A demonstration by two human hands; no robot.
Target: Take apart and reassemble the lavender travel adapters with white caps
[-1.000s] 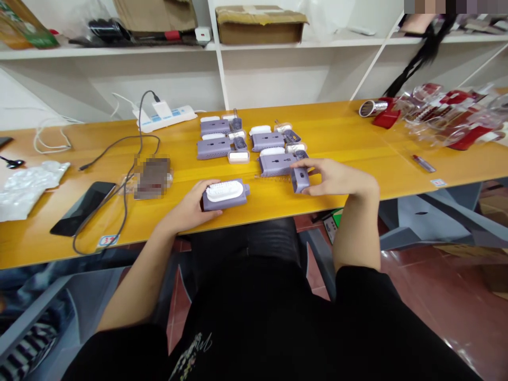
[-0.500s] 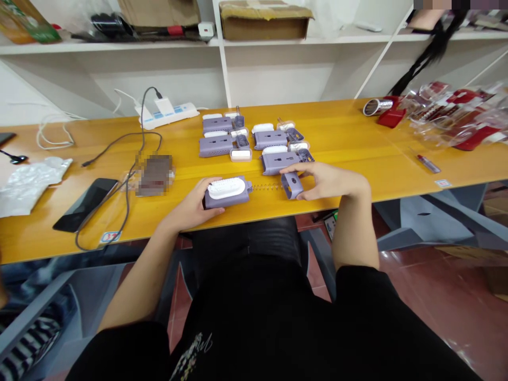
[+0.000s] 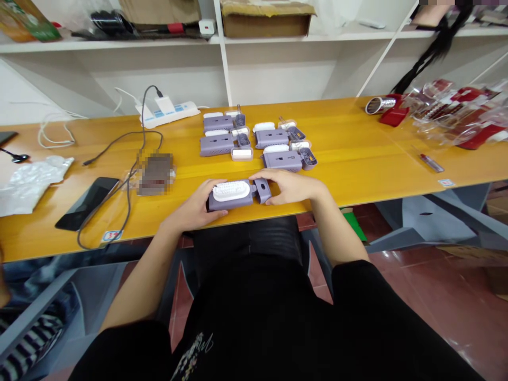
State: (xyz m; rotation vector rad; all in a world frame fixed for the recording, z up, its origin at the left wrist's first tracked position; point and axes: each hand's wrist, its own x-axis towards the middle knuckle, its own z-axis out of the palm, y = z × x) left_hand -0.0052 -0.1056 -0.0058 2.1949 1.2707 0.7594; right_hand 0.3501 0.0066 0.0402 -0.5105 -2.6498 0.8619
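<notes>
Near the front edge of the table, my left hand (image 3: 194, 206) grips a purple brush body (image 3: 238, 203) topped by a white oval pad of bristles (image 3: 231, 190). My right hand (image 3: 289, 187) holds a hollow purple end piece (image 3: 262, 190) between thumb and fingers. It sits just right of the body, with a narrow neck showing in the small gap. Behind my hands lie several similar purple bodies, such as this slotted one (image 3: 282, 161), with small purple end pieces (image 3: 309, 159), white brush pads (image 3: 275, 148) and a clear-edged white part (image 3: 242, 154).
To the left are a phone (image 3: 87, 203), a dark cable (image 3: 127, 206), a blurred-out packet (image 3: 155, 173) and a power strip (image 3: 170, 115). Red parts in clear plastic (image 3: 464, 114) and a small red-capped tube (image 3: 432, 163) lie right. Shelves (image 3: 159, 43) run along the back.
My right hand has moved left with the end piece, bringing it up against the brush body. The stretched coil spring seen between them before no longer shows. My left hand has barely shifted.
</notes>
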